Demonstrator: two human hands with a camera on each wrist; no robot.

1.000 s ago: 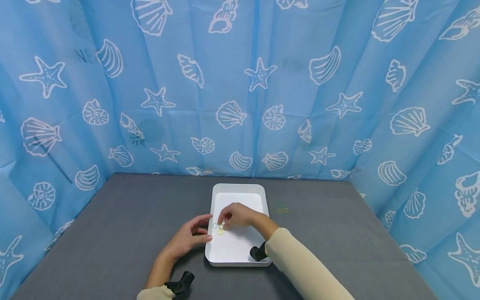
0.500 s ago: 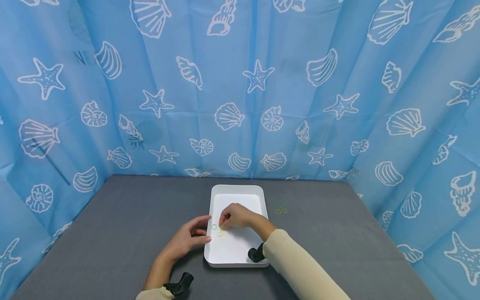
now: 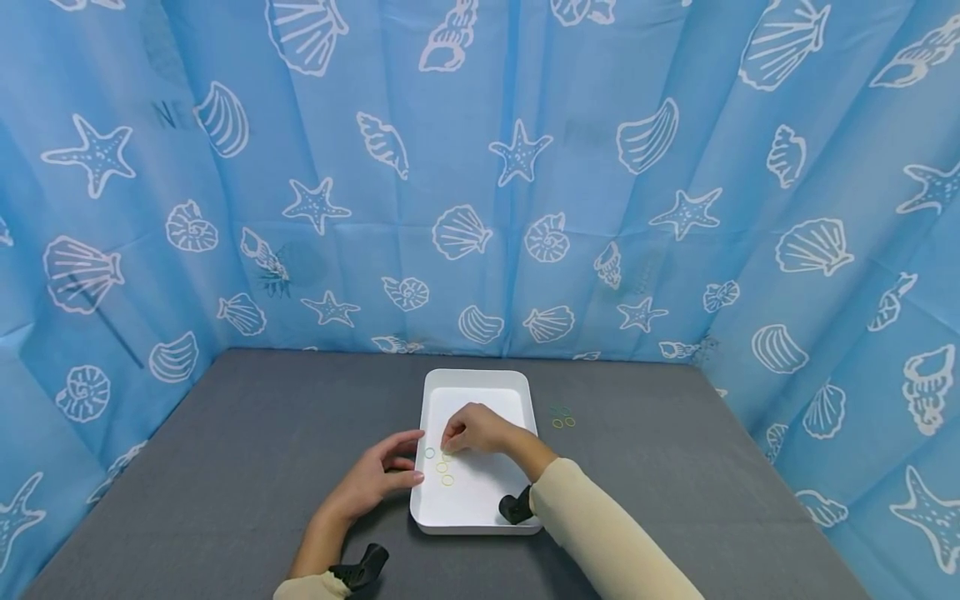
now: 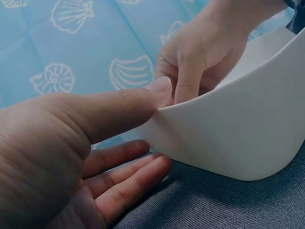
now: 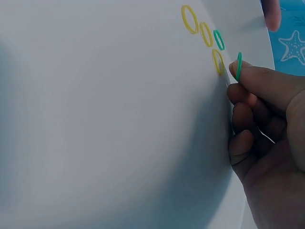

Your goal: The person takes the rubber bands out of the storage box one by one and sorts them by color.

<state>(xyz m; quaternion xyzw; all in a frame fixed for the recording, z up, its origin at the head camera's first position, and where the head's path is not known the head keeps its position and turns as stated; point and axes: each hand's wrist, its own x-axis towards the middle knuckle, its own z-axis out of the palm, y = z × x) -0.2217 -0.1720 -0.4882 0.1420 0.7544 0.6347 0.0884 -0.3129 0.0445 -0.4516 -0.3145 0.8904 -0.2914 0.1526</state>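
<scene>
Inside the white tray [image 3: 480, 504], my right hand [image 3: 476, 429] pinches a thin green ring [image 5: 239, 67], like a small rubber band, at its thumb tip. Beside those fingers on the tray floor lie another green ring [image 5: 218, 40] and three yellow ones; the yellow ring [image 5: 218, 62] is closest to the fingertips, and the yellow ring [image 5: 189, 19] is farthest. My left hand [image 3: 375, 475] is at the tray's left side. In the left wrist view its thumb touches the rim, and its fairly straight fingers lie low beside the outer wall.
On the grey tabletop [image 3: 637, 483], right of the tray, are two more yellow rings [image 3: 563, 422] and faint green rings [image 3: 560, 411] just behind them. A blue shell-print curtain [image 3: 480, 275] surrounds the table's back and sides.
A yellow ring now lies apart, nearer the tray's front, where the yellow rings were bunched together. My right hand has shifted slightly to the right. The left hand stays at the rim.
</scene>
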